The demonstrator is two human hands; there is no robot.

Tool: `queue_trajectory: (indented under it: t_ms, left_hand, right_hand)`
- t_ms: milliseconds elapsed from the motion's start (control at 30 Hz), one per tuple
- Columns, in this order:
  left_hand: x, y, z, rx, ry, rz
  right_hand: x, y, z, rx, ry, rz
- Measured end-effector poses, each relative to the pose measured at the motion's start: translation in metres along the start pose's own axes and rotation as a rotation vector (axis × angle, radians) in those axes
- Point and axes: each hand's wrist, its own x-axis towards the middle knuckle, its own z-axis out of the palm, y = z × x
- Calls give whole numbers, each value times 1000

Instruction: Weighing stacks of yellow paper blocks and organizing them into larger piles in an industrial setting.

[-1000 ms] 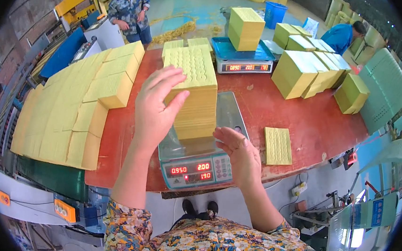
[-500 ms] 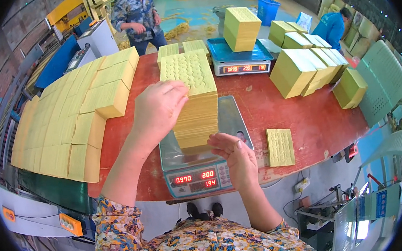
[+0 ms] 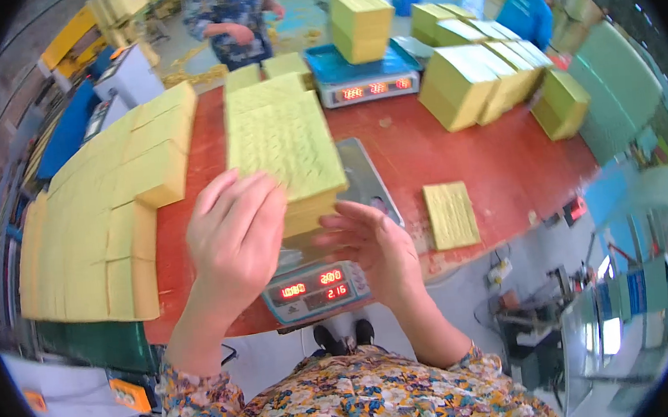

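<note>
A tall stack of yellow embossed sheets (image 3: pixel 289 141) stands on the front scale (image 3: pixel 317 292), whose red digits are lit, near the edge of the red tabletop (image 3: pixel 392 149). The left hand (image 3: pixel 238 232) is at the front left corner of this stack, with its fingers curled inward; because it is blurred, I cannot tell if its grip is pinching some sheets. The right hand (image 3: pixel 376 248) has a wide grip, with fingers spread and pointing to the lower right side of the stack, just beside it. To the right, a thin yellow pad (image 3: pixel 451 215) lies flat on the tabletop, apart from the scale. Farther back, a second scale (image 3: pixel 372 88) carries a yellow block (image 3: pixel 362 22) on its blue tray (image 3: pixel 404 58). Many yellow bundles (image 3: pixel 99 219) lie in rows at the left, and others (image 3: pixel 454 93) stand at the right.
</note>
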Motion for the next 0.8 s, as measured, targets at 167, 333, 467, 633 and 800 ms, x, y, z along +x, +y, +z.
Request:
queue_trajectory:
  t_ms: [167,333,467,633,800]
  left_hand:
    - [-37,35,-3,13,-118,123]
    - [-49,50,25,-79,-108,62]
    - [-55,101,82,-1016,-43,-766]
    - [-47,151,159,-1584,-355,-1285]
    - [-54,200,262,-1471,-444,-1498]
  right_hand:
    - [0,-27,17,85,51,45]
    - [-11,-19,-13,-174,181,-124]
    - [-47,-36,-51,-261,478,-264]
    - [-75,-49,-141,-378,648,-168]
    - [-79,-71,-248,-824,700,-92]
